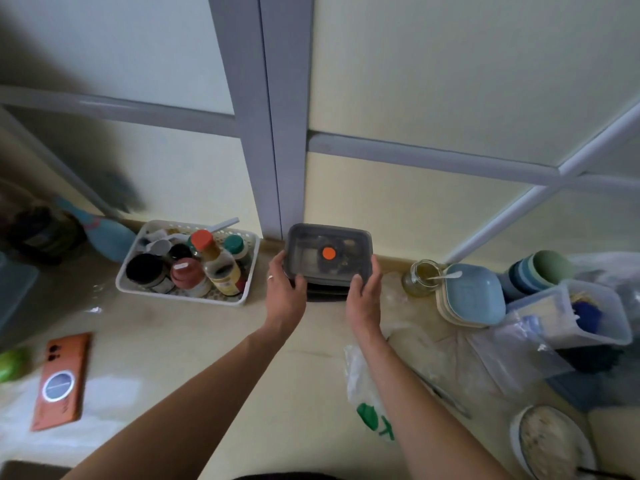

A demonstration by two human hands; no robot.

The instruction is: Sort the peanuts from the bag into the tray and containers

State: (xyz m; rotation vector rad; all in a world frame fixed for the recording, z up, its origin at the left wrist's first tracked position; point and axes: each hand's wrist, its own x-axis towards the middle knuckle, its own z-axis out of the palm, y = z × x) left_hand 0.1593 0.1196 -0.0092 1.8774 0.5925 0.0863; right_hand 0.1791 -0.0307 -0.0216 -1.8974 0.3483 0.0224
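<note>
A grey lidded container (311,252) with an orange round valve on its lid sits at the back of the counter against the wall, on top of other dark containers (327,292). My left hand (284,292) grips its left side, thumb curled on the front edge. My right hand (363,296) grips its right side the same way. A crumpled clear plastic bag (369,400) with green print lies on the counter beside my right forearm. A round tray (550,441) with pale contents sits at the lower right.
A white basket (187,296) of jars and bottles stands left of the container. A glass jar (420,277) with a spoon, blue plates (472,296), stacked cups (540,271) and a clear tub (588,310) crowd the right. An orange phone (62,379) lies at left.
</note>
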